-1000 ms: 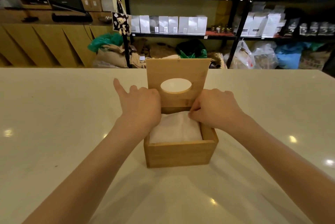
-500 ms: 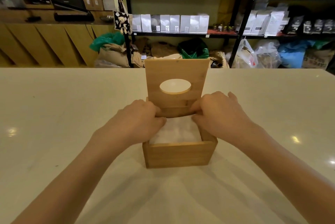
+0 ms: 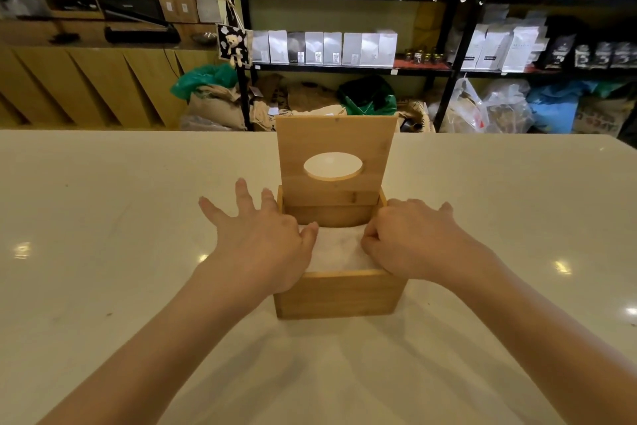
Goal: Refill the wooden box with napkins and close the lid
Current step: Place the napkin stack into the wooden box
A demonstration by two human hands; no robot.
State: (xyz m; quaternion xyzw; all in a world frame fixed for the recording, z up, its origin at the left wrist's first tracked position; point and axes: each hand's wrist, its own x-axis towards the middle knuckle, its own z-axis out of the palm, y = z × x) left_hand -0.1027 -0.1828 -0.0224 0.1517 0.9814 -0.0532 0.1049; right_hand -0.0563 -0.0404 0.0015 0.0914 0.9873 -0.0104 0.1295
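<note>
While sitting mid-tabletop (image 3: pixel 103 218), one square light-wood box (image 3: pixel 336 293) standing open, oval-holed lid (image 3: pixel 336 162) upright, one white napkin stack (image 3: pixel 339 250) inside; left hand (image 3: pixel 262 242) splaying open, right hand (image 3: pixel 410 242) curling closed, gripping nothing visible.

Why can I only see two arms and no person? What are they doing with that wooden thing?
The camera sits on the person's head and looks down, so you see just their arms, like looking at your own. There is only this one view. On the pale table stands a wooden box with its lid tipped up at the back; the lid has an oval hole for pulling napkins out. White napkins fill the box. The left hand lies spread over the box's left side, and the right hand is curled at its right side, thumb on the napkins. Neither hand is lifting anything. The lid is not closed yet.
</note>
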